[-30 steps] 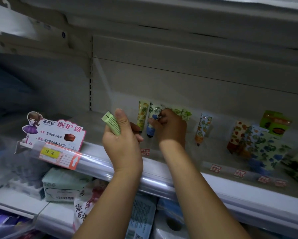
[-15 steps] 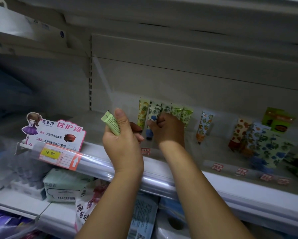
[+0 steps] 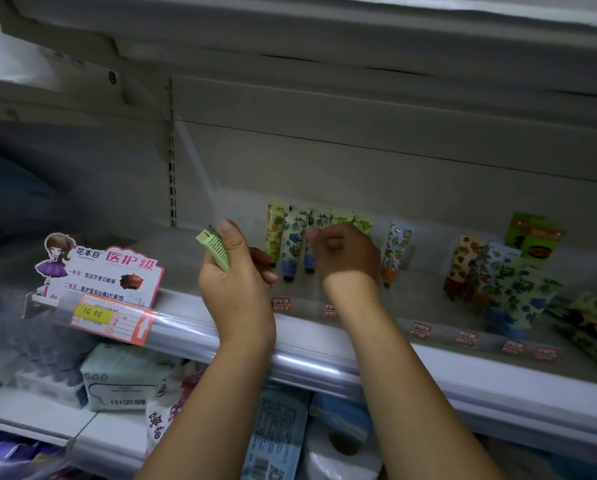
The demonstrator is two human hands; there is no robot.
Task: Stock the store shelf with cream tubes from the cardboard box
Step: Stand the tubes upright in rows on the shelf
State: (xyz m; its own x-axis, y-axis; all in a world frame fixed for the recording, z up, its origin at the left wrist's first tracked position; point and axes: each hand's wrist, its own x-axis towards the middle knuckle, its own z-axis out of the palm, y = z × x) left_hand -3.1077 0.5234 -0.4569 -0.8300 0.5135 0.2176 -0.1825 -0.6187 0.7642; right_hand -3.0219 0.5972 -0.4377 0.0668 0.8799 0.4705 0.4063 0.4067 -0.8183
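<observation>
shelf rail (image 3: 307, 367) — yellow price tag (image 3: 93, 312) reads 10 90

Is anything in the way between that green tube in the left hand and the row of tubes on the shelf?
Only the right hand, in front of the row of tubes. The green tube in the left hand has bare shelf left of the row.

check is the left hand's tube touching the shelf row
Apart. Head view shows a clear gap between the green tube in the left hand and the row of tubes.
</observation>
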